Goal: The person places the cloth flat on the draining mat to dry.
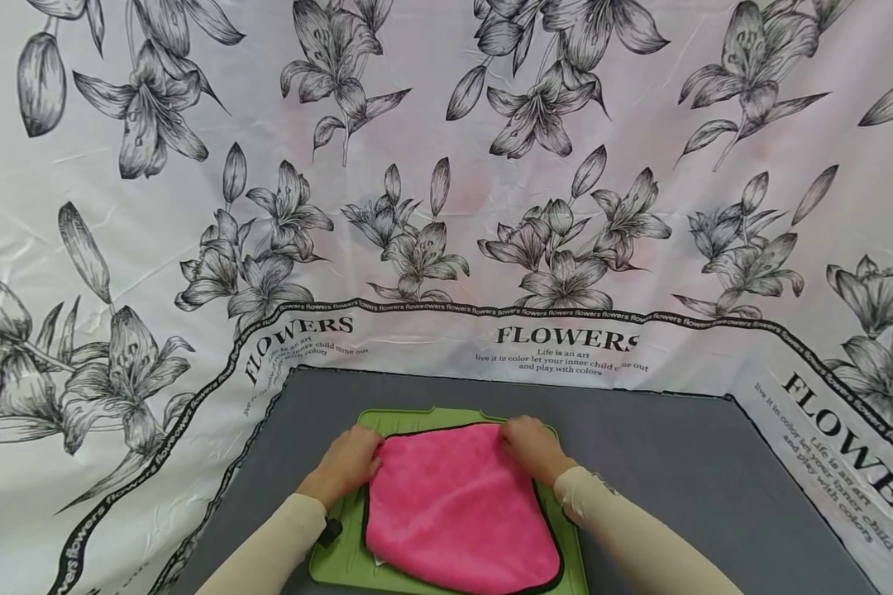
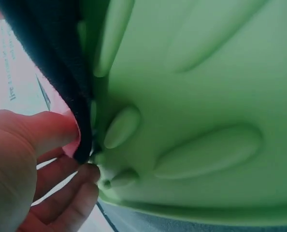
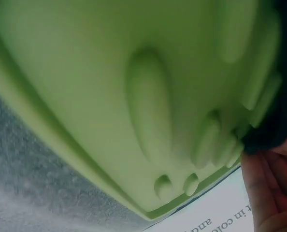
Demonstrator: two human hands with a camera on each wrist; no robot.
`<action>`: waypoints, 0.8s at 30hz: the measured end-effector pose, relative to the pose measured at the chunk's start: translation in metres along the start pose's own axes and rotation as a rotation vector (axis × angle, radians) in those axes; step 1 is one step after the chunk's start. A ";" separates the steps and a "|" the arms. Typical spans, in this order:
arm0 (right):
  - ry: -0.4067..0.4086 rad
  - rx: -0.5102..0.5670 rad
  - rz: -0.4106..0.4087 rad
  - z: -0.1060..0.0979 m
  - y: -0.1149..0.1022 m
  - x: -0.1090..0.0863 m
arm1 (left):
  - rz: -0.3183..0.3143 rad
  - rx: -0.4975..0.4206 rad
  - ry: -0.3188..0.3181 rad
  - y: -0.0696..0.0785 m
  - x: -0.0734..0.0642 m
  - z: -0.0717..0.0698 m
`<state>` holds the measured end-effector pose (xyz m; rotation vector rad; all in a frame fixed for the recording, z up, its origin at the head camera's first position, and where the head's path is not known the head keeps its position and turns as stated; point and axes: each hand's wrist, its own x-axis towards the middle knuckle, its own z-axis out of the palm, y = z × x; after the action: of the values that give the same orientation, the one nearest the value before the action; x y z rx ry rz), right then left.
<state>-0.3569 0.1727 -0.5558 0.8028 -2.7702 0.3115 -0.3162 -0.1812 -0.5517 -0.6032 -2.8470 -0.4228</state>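
A pink cloth (image 1: 457,504) with a black edging spreads over a green ribbed tray (image 1: 342,562) in the head view. My left hand (image 1: 351,459) pinches its far left corner between thumb and fingers; the left wrist view shows the thumb on the pink side of the cloth's dark edge (image 2: 71,63). At the far right corner, my right hand (image 1: 532,446) grips the cloth, fingertips at its dark border (image 3: 271,130) in the right wrist view. Raised oval ribs on the tray show beside both hands. The tray's middle is hidden under the cloth.
The tray lies on a grey tabletop (image 1: 685,479). Behind and at both sides hangs a white flower-printed sheet (image 1: 417,207). A small black object (image 1: 331,532) sits at my left wrist, beside the tray's left edge.
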 end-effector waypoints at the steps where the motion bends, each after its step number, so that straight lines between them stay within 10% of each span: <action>1: 0.010 -0.008 -0.004 0.000 -0.002 0.000 | 0.008 -0.009 0.007 0.000 0.000 0.000; 17: 0.099 -0.100 -0.032 -0.028 0.008 -0.004 | 0.089 0.043 0.119 0.002 0.034 -0.018; 24: 0.009 -0.046 0.040 -0.023 0.005 -0.009 | 0.035 0.121 0.109 -0.002 0.048 -0.001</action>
<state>-0.3488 0.1873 -0.5371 0.7338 -2.7776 0.2568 -0.3599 -0.1651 -0.5394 -0.5877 -2.7303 -0.2667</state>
